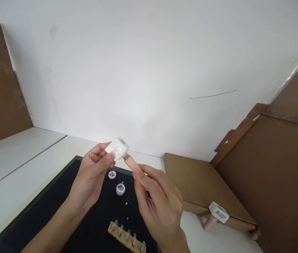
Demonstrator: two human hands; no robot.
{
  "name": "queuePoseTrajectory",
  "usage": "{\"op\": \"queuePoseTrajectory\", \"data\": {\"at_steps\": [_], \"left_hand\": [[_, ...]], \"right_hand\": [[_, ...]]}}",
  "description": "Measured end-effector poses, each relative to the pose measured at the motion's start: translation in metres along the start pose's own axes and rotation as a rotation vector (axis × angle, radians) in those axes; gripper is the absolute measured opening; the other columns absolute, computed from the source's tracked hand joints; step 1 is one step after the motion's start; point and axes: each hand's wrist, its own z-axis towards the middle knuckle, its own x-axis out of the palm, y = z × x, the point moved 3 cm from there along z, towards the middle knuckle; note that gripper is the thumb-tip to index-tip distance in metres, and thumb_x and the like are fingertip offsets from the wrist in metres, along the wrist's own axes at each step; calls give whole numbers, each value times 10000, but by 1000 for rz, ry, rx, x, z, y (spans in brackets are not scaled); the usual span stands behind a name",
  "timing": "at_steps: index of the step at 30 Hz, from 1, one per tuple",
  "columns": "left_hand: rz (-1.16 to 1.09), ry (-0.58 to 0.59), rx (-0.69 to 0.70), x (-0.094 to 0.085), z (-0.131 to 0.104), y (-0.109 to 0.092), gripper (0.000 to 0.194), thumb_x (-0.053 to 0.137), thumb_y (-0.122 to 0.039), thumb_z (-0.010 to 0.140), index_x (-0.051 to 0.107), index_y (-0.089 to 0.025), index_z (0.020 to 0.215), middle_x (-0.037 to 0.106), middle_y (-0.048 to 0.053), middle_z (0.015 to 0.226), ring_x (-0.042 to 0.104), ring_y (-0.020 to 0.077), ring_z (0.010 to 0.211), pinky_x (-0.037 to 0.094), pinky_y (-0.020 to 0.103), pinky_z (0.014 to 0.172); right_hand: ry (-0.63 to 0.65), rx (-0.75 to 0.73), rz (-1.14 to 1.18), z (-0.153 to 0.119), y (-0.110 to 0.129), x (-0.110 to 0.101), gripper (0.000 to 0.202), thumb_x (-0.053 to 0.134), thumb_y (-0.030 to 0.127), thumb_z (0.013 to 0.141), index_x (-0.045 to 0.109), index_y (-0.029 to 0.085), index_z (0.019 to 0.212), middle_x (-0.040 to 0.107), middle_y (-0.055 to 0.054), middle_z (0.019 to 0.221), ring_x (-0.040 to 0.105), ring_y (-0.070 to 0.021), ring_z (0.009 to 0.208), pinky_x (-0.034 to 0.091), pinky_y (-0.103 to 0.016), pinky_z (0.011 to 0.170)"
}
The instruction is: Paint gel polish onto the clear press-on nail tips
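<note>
Between the fingertips of my left hand (92,174) is a small white box-shaped piece (117,148) with faint printed marks and a purplish patch on one side. My right hand (156,198) pinches a pale pink handle (131,163), whose metallic end meets the underside of the white piece. Below the hands, on a black mat (45,202), lie a round white lid (112,174) with a printed picture and an open small white jar (120,189) with greyish contents. Nearer the front is a tan strip (122,237) bearing several clear upright pieces.
A cardboard box (193,179) lies at the right. Beside its front edge is a second white block (219,212) with a pink handle. Cardboard panels (275,168) stand at both sides, and a white wall (143,70) rises behind. Tiny white bits dot the mat.
</note>
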Motion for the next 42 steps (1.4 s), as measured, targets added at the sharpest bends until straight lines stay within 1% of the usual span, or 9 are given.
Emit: {"op": "queuePoseTrajectory", "data": {"at_steps": [4, 8, 15, 18, 21, 24, 29, 34, 42], "left_hand": [[-77, -144, 90, -16, 9, -11, 224, 778, -326, 657, 635, -163, 717, 566, -31, 738, 516, 68, 650, 452, 160, 573], [-15, -129, 102, -24, 13, -17, 217, 778, -306, 654, 640, -157, 729, 574, -24, 744, 507, 68, 637, 449, 162, 570], [169, -64, 118, -16, 8, -20, 250, 798, -311, 623, 685, -176, 802, 632, -20, 706, 518, 71, 584, 432, 173, 596], [226, -11, 94, -14, 5, -23, 257, 815, -305, 593, 687, -179, 777, 632, -22, 625, 570, 111, 608, 456, 219, 645], [291, 25, 61, -15, 2, -22, 281, 816, -300, 588, 683, -177, 803, 672, 7, 674, 605, 149, 650, 462, 250, 642], [368, 12, 71, -20, 0, -19, 284, 809, -296, 600, 679, -183, 825, 680, 15, 735, 586, 140, 660, 444, 237, 616], [526, 17, 4, -41, 5, 2, 300, 783, -323, 632, 665, -188, 872, 650, 19, 828, 562, 132, 700, 420, 237, 629], [791, 149, -122, -64, 7, 37, 356, 705, -373, 706, 635, -182, 998, 624, 26, 823, 551, 148, 729, 407, 263, 649], [876, 232, -218, -100, -5, 78, 314, 700, -270, 664, 675, -166, 959, 692, 66, 860, 598, 202, 796, 418, 271, 623]], "right_hand": [[-49, -16, -91, -1, 0, -13, 279, 526, -58, 768, 622, 200, 727, 665, -61, 823, 608, -136, 631, 461, -250, 503], [-75, 162, 142, -1, -10, -23, 309, 513, -70, 757, 614, 218, 710, 628, -28, 870, 613, -125, 692, 433, -216, 478], [-60, 536, 534, 2, -27, -19, 289, 554, -2, 770, 648, 264, 707, 618, 17, 821, 592, -133, 771, 431, -216, 540], [-22, 659, 682, 0, -29, -13, 276, 575, 38, 775, 680, 292, 765, 609, 8, 848, 568, -128, 720, 373, -203, 455], [-13, 750, 768, -2, -30, -12, 219, 605, 90, 773, 689, 290, 793, 606, -3, 862, 511, -109, 618, 301, -199, 394], [11, 888, 824, -3, -30, -13, 113, 641, 184, 774, 679, 268, 839, 574, 5, 740, 410, -78, 485, 281, -196, 378], [38, 1057, 919, 0, -28, -15, 149, 681, 313, 750, 658, 232, 873, 408, 69, 491, 344, -70, 428, 283, -173, 369], [25, 1092, 935, 4, -27, -14, 178, 689, 337, 736, 646, 214, 857, 407, 70, 494, 333, -71, 426, 285, -177, 361], [44, 1100, 914, 2, -29, -9, 193, 682, 347, 738, 639, 204, 861, 424, 60, 530, 332, -72, 430, 286, -192, 363]]}}
